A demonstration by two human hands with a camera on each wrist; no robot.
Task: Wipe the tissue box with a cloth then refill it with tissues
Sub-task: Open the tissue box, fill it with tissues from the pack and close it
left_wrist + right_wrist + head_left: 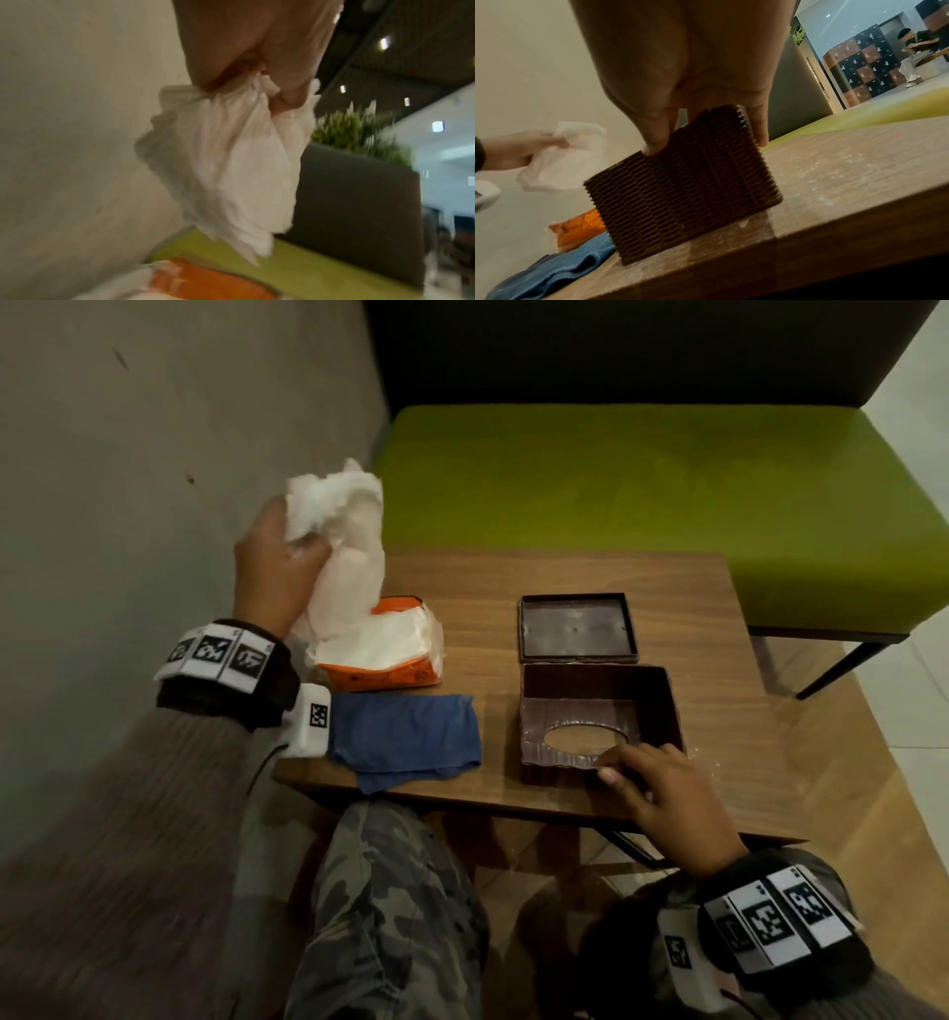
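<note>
A brown woven tissue box (601, 716) (685, 186) stands upside down and open on the wooden table (565, 577), its oval slot facing down. Its flat base panel (576, 626) lies just behind it. My right hand (647, 783) (706, 125) grips the box's near wall, thumb outside and fingers over the rim. My left hand (280, 557) (257, 81) is raised and grips a bunch of white tissues (344, 531) (226, 162) (562, 158) pulled up out of the orange tissue pack (380, 649) (577, 229). The blue cloth (405, 739) (552, 270) lies flat in front of the pack.
A green bench seat (642, 474) with a dark backrest stands behind the table. A grey wall (154, 454) runs along the left. My knee in camouflage trousers (385, 891) is under the table's near edge. A seated person (916, 52) is far off by lockers.
</note>
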